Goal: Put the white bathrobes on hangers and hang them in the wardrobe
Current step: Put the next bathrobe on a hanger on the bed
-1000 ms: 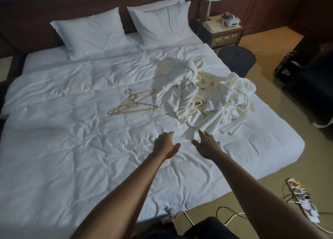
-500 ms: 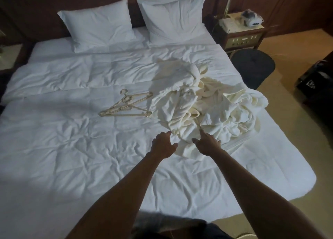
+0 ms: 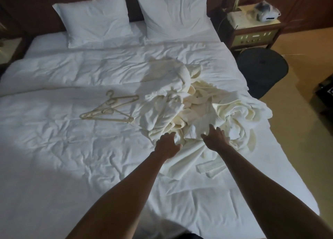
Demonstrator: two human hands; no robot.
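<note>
A crumpled heap of white bathrobes (image 3: 198, 101) lies on the right half of the bed (image 3: 54, 148). Cream plastic hangers (image 3: 110, 109) lie loose on the duvet to the left of the heap. My left hand (image 3: 166, 146) reaches over the near edge of the heap with its fingers loosely curled, holding nothing. My right hand (image 3: 216, 137) hovers at the robes' near side, fingers spread and relaxed. A loose robe belt (image 3: 210, 167) lies on the duvet just right of my right forearm. No wardrobe is in view.
Two white pillows (image 3: 93, 20) lean on the dark headboard. A bedside table (image 3: 255, 31) with a lamp stem and a small device stands at the bed's far right. A dark round stool (image 3: 263, 71) sits on the beige carpet beside the bed.
Both hands have moved forward over the duvet and now reach the near edge of the bathrobe heap. The view has come closer to the bed.
</note>
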